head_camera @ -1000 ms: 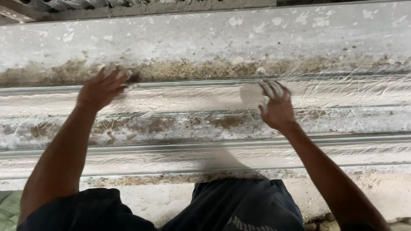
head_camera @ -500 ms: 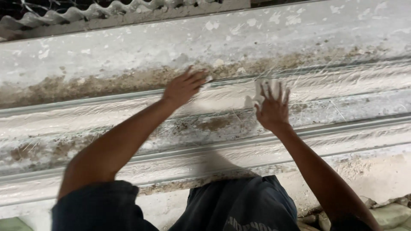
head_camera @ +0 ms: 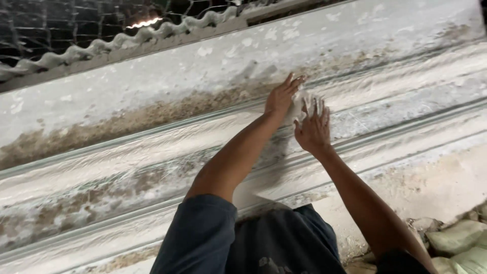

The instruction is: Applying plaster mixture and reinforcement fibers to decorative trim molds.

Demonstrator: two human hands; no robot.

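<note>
Since the earlier frames the left hand [head_camera: 282, 96] has travelled from far out on the left of the frame to the centre, where it now lies just beside the right hand [head_camera: 313, 129]; the view has also tilted, so the long moulded slab [head_camera: 127, 167] now runs diagonally from lower left to upper right. The right hand has kept roughly its place on the slab.

Both hands press on a pale lump of wet plaster [head_camera: 300, 104] a little above the middle of the frame. The left hand lies flat with its fingers straight and close together, fingertips on the upper edge of the lump. The right hand is spread wide, fingers [head_camera: 319, 107] fanned over the lump, gripping nothing. Both are dusted white.

The slab is whitish with brown stained bands and long parallel grooves. At the upper left a corrugated sheet edge [head_camera: 101, 45] runs along a dark wire mesh [head_camera: 61, 20]. In the lower right corner lie pale greenish sacks [head_camera: 456, 238], rounded and stacked; no markings can be made out on them. Dark blue clothing [head_camera: 203, 238] fills the bottom centre.
</note>
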